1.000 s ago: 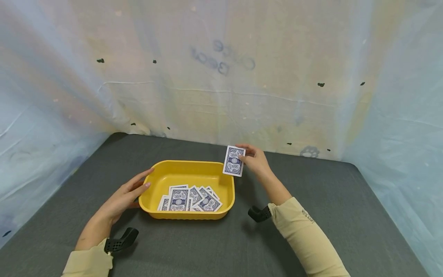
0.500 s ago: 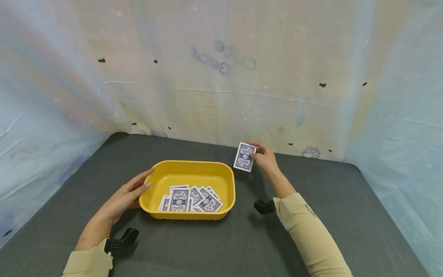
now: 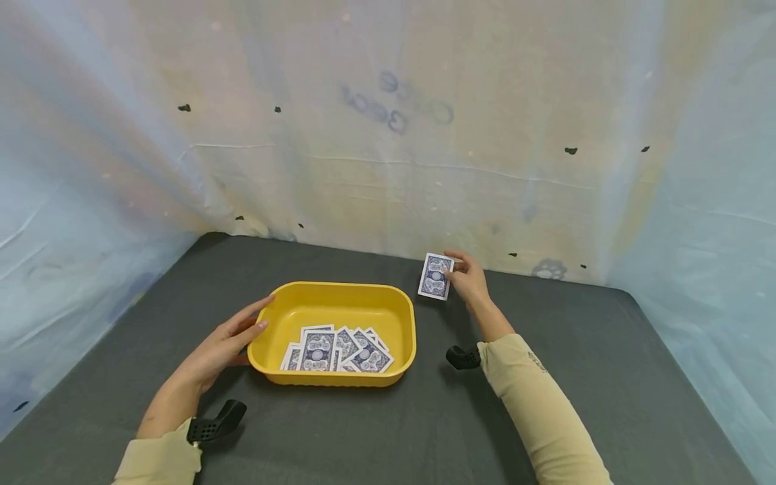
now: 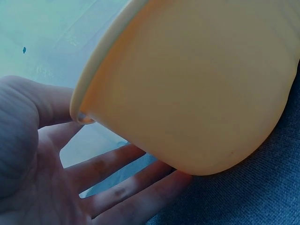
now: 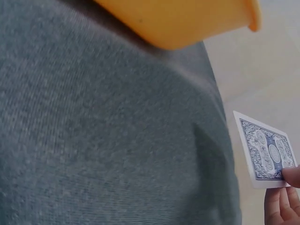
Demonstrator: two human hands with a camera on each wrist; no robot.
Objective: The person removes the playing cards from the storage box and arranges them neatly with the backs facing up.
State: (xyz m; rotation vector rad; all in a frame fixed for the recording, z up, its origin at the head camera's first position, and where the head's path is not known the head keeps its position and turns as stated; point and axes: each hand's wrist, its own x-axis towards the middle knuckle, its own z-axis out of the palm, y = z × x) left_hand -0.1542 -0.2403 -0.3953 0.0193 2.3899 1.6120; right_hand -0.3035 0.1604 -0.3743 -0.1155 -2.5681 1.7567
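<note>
Single playing card (image 3: pixel 435 277), patterned blue back with white border toward the wearer. Held up off the cloth, just beyond the far right corner of the tub and apart from it, tilted slightly in the head view. Right hand (image 3: pixel 469 279) has it by its right edge: narrow pinch, thumb on the patterned back, other fingers behind.

Yellow plastic tub (image 3: pixel 345 303) to the left of the card, rounded corners, rolled rim. Inside, along the near wall: loose spread of overlapping cards (image 3: pixel 318 350), same blue back design, lying at mixed angles.

Left hand (image 3: pixel 221 347) at the tub's left end, fairly wide spread. Left wrist view: fingers long and nearly straight, reaching to the outer wall below the rim.

Both arms in pale tan sleeves (image 3: pixel 539 404); black wrist mount (image 3: pixel 217 423) at the left cuff, a similar one at the right.

Tub sits on a table (image 3: pixel 364 431) under dark grey cloth. Behind, a pale stained sheet (image 3: pixel 388 195) with small dark spots, faint blue lettering (image 3: pixel 397 101), and a grey paw-print mark (image 3: pixel 550 269) low on the right.
</note>
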